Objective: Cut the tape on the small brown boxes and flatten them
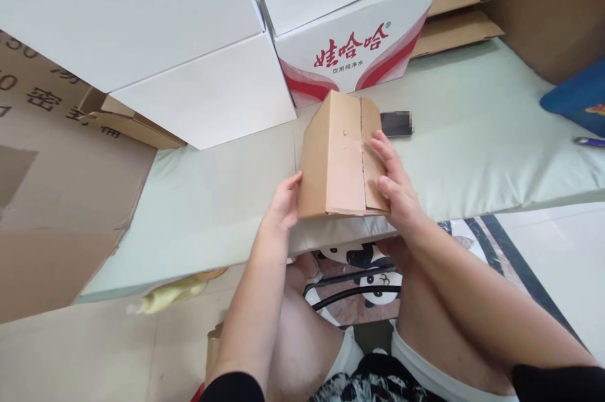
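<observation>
A small brown cardboard box point(347, 150) is held between my two hands near the front edge of the pale green cloth-covered surface point(227, 200). A torn-looking seam runs along its top, close to the right side. My left hand point(285, 200) grips the box's left side, with the thumb on the edge and the other fingers mostly hidden. On the opposite side, my right hand point(397, 184) presses its fingers against the right flap. Whether the box rests on the cloth or is slightly raised, I cannot tell. A black phone point(397, 124) lies just behind it.
White boxes point(208, 87) and a red-lettered white carton point(354, 43) stand behind. Large cardboard point(61, 200) leans at the left; folded cardboard point(458, 30) lies at the back right. A blue object point(576, 99) and a purple pen point(588, 142) are at the right.
</observation>
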Action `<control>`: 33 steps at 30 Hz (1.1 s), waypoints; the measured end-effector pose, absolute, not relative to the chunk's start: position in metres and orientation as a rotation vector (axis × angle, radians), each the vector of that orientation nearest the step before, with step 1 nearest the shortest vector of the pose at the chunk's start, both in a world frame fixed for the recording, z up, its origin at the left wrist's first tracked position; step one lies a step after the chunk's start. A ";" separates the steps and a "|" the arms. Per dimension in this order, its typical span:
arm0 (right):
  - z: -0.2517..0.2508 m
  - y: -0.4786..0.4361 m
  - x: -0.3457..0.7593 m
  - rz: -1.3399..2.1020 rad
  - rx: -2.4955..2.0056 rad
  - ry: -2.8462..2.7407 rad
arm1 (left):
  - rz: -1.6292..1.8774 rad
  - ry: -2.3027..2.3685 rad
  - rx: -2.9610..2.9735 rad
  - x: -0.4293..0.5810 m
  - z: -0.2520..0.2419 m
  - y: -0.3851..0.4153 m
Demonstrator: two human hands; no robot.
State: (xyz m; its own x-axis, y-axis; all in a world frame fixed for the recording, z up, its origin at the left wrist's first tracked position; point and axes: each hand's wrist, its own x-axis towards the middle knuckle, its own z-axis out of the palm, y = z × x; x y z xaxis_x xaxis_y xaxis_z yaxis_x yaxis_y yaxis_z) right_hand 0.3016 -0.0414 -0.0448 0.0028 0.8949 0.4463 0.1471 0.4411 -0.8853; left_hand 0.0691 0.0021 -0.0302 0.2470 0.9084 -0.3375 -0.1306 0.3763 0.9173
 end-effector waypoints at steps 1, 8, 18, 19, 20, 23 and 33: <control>-0.042 -0.043 0.303 0.752 -0.953 -1.466 | 0.794 1.101 0.947 0.072 -0.034 0.002; -0.038 -0.043 0.299 0.762 -0.927 -1.679 | 1.034 1.446 1.200 0.050 -0.012 0.004; -0.035 -0.020 0.317 0.435 -1.549 -1.537 | 0.734 1.141 2.228 0.070 0.038 -0.007; -0.035 -0.017 0.323 0.381 -1.767 -1.474 | 0.730 1.147 2.222 0.069 0.037 -0.007; -0.036 -0.014 0.329 0.362 -1.960 -1.462 | 0.724 1.147 2.222 0.069 0.037 -0.007; -0.039 -0.013 0.339 0.454 -2.258 -1.662 | 0.680 1.140 2.263 0.070 0.041 -0.010; -0.023 -0.034 0.336 0.118 -1.292 -1.079 | 0.557 1.207 2.269 0.093 0.056 -0.038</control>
State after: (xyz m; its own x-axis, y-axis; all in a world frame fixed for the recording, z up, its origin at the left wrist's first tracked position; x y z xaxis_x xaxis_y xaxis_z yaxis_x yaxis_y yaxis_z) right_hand 0.3355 -0.0338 -0.0228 0.5383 0.6160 0.5751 0.4766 0.3402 -0.8106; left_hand 0.0929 -0.0382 0.0558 0.5219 0.8449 0.1171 0.6377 -0.4777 0.6043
